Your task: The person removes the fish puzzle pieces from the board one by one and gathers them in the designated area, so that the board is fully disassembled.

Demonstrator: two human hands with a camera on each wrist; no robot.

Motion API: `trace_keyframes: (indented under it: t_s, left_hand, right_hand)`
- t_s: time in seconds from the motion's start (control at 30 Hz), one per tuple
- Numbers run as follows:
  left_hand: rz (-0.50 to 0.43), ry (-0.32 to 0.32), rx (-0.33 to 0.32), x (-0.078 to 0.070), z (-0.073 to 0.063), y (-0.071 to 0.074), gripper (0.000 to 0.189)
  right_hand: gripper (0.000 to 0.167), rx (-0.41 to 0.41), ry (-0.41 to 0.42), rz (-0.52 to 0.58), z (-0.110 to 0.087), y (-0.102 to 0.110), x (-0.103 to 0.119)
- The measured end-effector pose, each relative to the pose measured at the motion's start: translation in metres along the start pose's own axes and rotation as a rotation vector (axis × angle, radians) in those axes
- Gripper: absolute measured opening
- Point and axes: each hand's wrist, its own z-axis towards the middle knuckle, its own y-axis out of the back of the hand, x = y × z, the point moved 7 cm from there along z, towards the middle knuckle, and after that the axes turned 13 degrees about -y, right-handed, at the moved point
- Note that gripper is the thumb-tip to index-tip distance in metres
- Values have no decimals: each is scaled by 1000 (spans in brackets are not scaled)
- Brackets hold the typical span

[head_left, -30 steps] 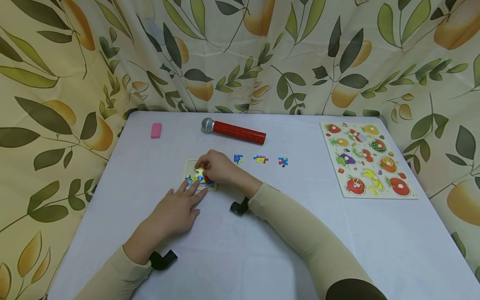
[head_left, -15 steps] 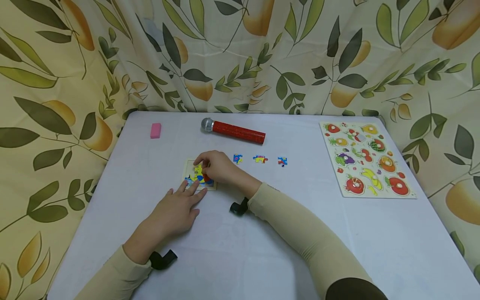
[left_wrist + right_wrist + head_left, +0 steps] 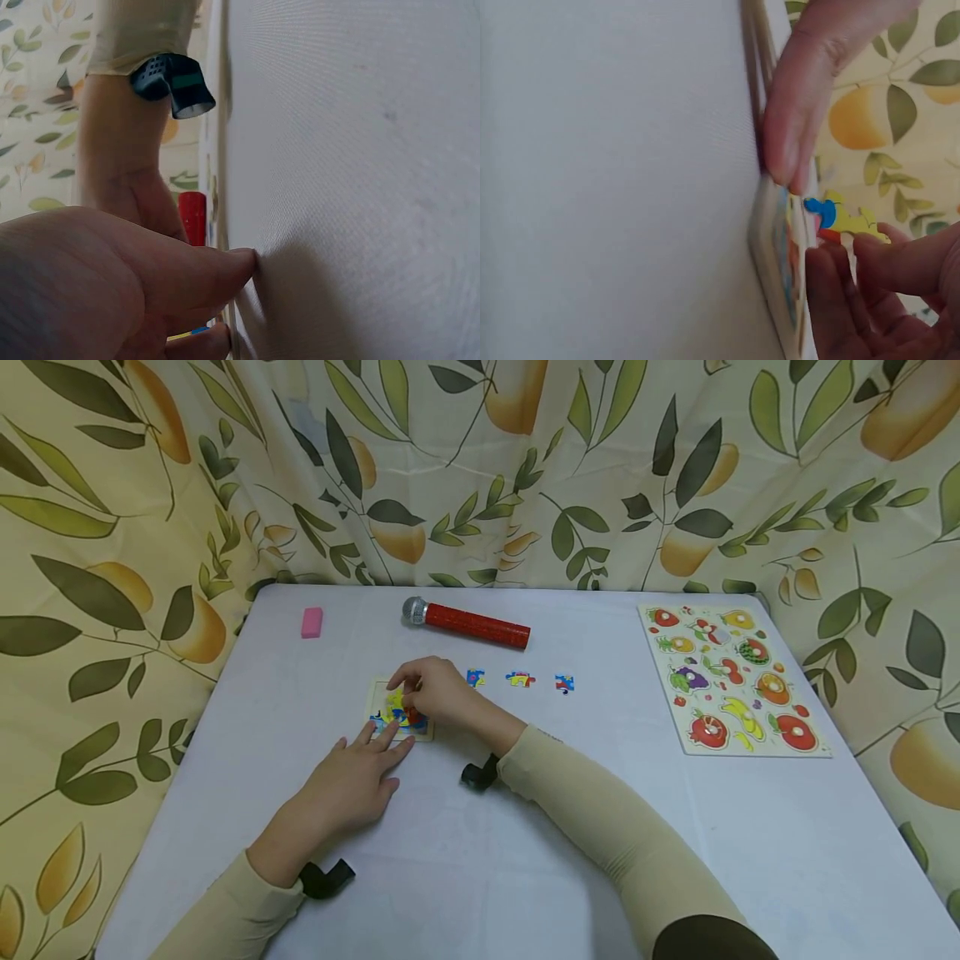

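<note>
One pinched puzzle piece (image 3: 847, 219) hangs above the part-filled tray (image 3: 377, 695).

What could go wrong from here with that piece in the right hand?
The right hand pinches the puzzle piece clear of the board, so it may slip or land misaligned.
The left hand touches the board's near edge; if it lifts, the board might slide.
The nearest loose piece lies close beside the right hand and could get nudged.

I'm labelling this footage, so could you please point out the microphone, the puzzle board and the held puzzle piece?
Microphone (image 3: 467, 622), head view, on its red handle.
Puzzle board (image 3: 372, 700), head view, on its left rim.
Puzzle piece (image 3: 846, 217), right wrist view, on its yellow part.
</note>
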Motion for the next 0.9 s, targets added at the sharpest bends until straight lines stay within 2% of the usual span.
trace_keyframes:
  t_s: [0.23, 0.37, 0.63, 0.9]
  left_hand:
    - [-2, 7, 5, 0, 0, -2, 61]
    - [-2, 10, 10, 0, 0, -2, 61]
    - [-9, 18, 14, 1, 1, -3, 62]
    - [-19, 21, 11, 0, -2, -2, 62]
  right_hand:
    - [20, 4, -60, 153, -5, 22, -10]
    - [21, -6, -75, 202, -10, 41, -21]
    - [15, -56, -128, 186, -26, 80, -51]
    - [22, -54, -226, 152, -41, 101, -84]
